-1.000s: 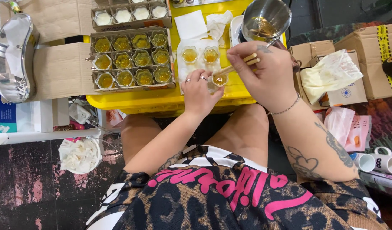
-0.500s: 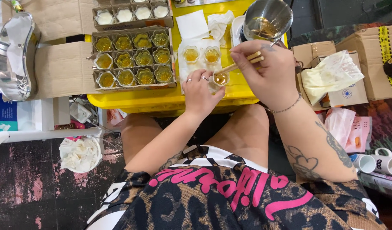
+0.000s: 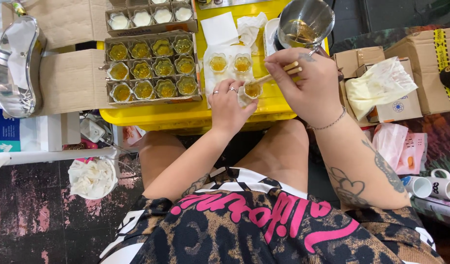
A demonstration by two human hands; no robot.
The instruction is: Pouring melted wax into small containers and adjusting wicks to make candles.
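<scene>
Just above the middle of the frame, the left hand (image 3: 230, 105) steadies a small glass cup (image 3: 252, 91) of amber liquid, its fingers curled around the cup's near side so that it stays put on the yellow table (image 3: 186, 115). The right hand (image 3: 308, 80) comes in from the right with its fingers pinched on a pair of thin wooden sticks (image 3: 276, 74), whose tips slant down and left to the cup's mouth, apparently so that something at its centre can be set or held straight. The cup sits at the table's near edge, just above the person's knees, where both hands reach it easily.

Two more filled cups (image 3: 230, 63) wait on a white paper sheet (image 3: 220, 32) just behind it, close at hand. To the left, a cardboard tray (image 3: 154, 98) keeps a dozen filled cups upright in separate cells. At the upper right, a metal pitcher (image 3: 305, 22) with liquid inside stands near the right hand.

Compared with a second ago, little differs: the same cup stays in the same grip, and the tray and pitcher are unmoved. The right hand has drifted slightly lower and to the left, with the sticks kept at the cup's mouth.
</scene>
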